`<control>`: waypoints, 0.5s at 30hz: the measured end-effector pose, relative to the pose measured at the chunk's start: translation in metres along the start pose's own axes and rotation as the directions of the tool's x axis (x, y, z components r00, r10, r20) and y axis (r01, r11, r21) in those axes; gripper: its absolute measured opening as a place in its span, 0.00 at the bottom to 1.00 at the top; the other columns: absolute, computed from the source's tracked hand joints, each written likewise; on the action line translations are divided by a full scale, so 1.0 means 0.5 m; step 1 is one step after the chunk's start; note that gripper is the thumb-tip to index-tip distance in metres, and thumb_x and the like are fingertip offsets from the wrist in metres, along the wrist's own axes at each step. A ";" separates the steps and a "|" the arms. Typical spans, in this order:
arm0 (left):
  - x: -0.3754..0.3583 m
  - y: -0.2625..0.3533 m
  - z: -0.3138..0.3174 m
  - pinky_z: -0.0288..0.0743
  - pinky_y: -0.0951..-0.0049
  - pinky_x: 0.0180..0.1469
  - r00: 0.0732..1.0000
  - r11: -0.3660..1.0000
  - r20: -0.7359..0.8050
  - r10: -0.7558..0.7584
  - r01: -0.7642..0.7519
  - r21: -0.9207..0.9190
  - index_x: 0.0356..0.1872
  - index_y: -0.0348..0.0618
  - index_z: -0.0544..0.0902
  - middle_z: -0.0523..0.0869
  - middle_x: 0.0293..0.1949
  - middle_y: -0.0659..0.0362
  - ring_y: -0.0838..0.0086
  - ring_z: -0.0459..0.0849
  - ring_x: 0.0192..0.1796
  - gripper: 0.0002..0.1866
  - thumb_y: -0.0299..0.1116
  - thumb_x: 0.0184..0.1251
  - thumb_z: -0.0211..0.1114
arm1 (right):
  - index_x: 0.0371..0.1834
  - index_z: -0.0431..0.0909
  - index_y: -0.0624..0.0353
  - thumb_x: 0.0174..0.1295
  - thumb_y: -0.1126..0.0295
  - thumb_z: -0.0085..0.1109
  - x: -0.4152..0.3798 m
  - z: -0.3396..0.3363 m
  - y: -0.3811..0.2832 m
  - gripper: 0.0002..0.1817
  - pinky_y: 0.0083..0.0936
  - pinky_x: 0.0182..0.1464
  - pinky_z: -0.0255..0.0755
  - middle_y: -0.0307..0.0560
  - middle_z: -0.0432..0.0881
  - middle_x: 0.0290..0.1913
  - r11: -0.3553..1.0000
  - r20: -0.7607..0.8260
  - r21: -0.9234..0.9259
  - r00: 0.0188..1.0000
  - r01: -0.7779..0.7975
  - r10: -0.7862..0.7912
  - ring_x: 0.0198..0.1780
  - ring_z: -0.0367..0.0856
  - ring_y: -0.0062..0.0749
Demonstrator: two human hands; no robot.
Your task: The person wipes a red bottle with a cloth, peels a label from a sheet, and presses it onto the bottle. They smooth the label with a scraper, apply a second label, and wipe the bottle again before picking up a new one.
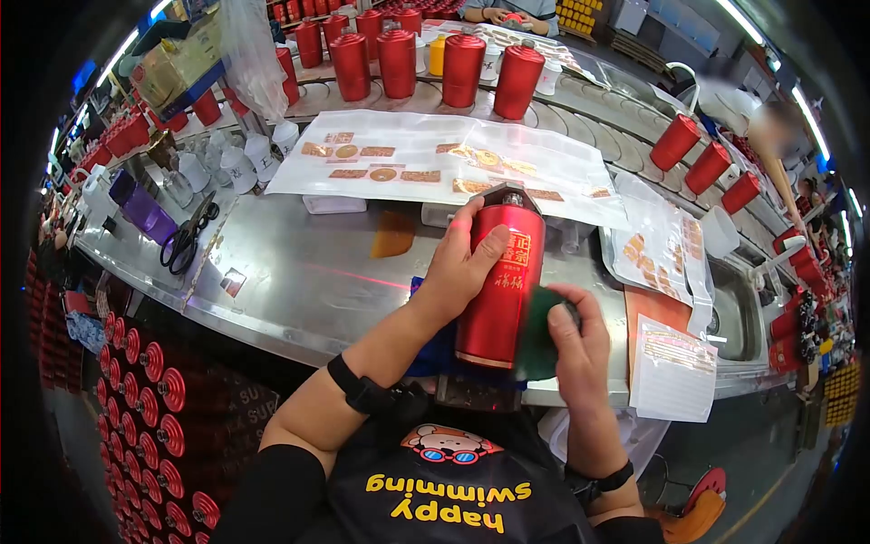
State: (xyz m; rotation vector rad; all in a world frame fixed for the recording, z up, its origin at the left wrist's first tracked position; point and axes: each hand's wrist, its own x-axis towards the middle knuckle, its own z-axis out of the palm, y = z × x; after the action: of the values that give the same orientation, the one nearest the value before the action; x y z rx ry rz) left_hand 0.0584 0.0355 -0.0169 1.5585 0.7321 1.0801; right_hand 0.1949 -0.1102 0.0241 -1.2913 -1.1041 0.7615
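Note:
A red bottle (498,299) with gold characters stands tilted in front of me, over the metal table's front edge. My left hand (467,258) is wrapped round its upper left side, the thumb lying across the front near the gold lettering. On the other side, my right hand (577,335) pinches a dark green pad (539,334) against the bottle's lower right side. A dark metal holder (478,393) shows under the bottle, with blue cloth (426,354) beside it. Behind the bottle lies a white sheet with gold decals (390,150).
Black scissors (188,238) and a purple bottle (143,207) lie at the left. More red bottles (397,63) stand on the conveyor behind. A decal tray (648,245), a paper sheet (672,367) and a sink (732,304) are at the right. A co-worker (512,13) sits across.

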 end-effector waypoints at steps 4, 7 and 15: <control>0.004 0.008 0.001 0.63 0.72 0.69 0.999 0.999 0.001 -0.036 0.036 0.032 0.74 0.30 0.59 0.71 0.67 0.47 0.69 0.70 0.67 0.36 0.47 0.78 0.58 | 0.68 0.71 0.61 0.69 0.82 0.49 0.042 -0.025 -0.007 0.23 0.26 0.56 0.73 0.54 0.79 0.55 0.886 0.067 -0.353 0.953 0.300 -0.296 0.55 0.79 0.36; 0.006 0.001 0.006 0.64 0.71 0.69 1.000 1.000 -0.005 -0.004 0.004 -0.004 0.74 0.31 0.58 0.71 0.67 0.47 0.70 0.71 0.67 0.36 0.46 0.77 0.59 | 0.71 0.69 0.58 0.61 0.87 0.51 0.079 -0.019 0.004 0.32 0.36 0.62 0.73 0.63 0.74 0.63 0.630 0.249 -0.594 0.859 0.501 -0.448 0.63 0.75 0.52; 0.000 -0.011 0.002 0.62 0.63 0.72 1.000 1.000 -0.006 0.014 -0.014 -0.022 0.72 0.27 0.59 0.69 0.68 0.36 0.53 0.70 0.71 0.41 0.50 0.73 0.62 | 0.66 0.76 0.55 0.53 0.87 0.57 0.089 0.009 0.019 0.33 0.42 0.63 0.71 0.64 0.69 0.68 0.526 0.326 -0.666 0.841 0.528 -0.431 0.60 0.74 0.58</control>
State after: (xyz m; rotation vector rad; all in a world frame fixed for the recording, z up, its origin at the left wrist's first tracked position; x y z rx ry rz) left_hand 0.0596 0.0365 -0.0220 1.5442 0.7117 1.1005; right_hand 0.2069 -0.0661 0.0235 -1.4803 -1.8975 -0.0918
